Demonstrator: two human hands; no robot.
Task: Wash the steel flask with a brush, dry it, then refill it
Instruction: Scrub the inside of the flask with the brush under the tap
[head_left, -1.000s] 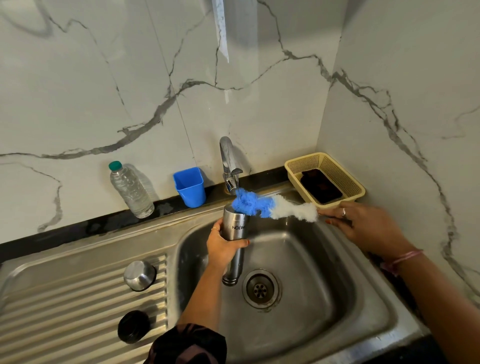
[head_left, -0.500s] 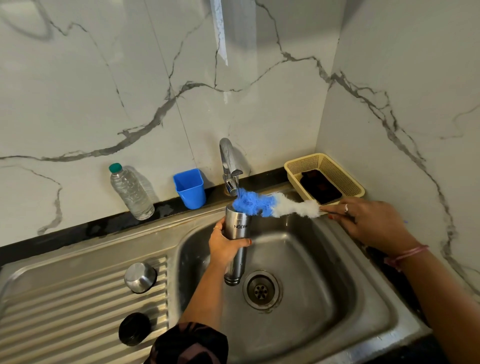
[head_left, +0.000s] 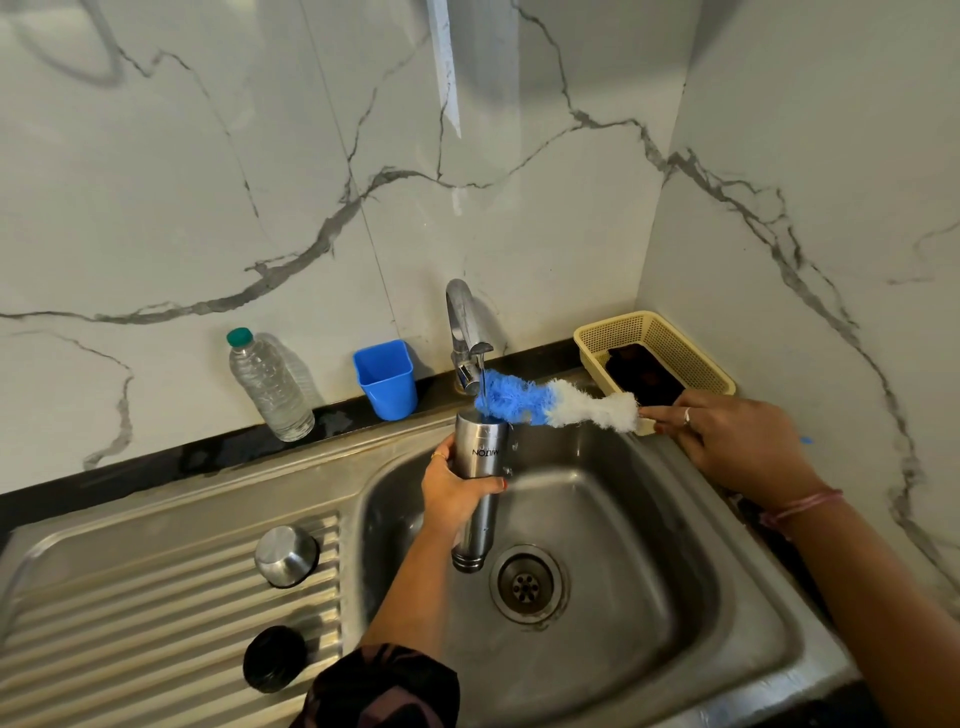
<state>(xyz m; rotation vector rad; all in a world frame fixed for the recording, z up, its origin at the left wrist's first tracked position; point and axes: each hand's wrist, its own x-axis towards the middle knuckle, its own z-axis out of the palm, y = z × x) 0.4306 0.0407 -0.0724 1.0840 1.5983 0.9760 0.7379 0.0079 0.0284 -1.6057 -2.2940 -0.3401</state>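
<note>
Over sink (head_left: 675, 519), upright open steel flask (head_left: 480, 467)

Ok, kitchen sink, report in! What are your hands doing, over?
Left hand grips silver steel flask under tap. Right hand pinches blue-and-white fluffy brush, tip at flask mouth. Nothing blocking.

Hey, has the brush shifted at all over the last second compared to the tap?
No. The brush keeps its blue tip under the tap spout at the steel flask mouth, held by the right hand; only the camera view shifts slightly.
</note>
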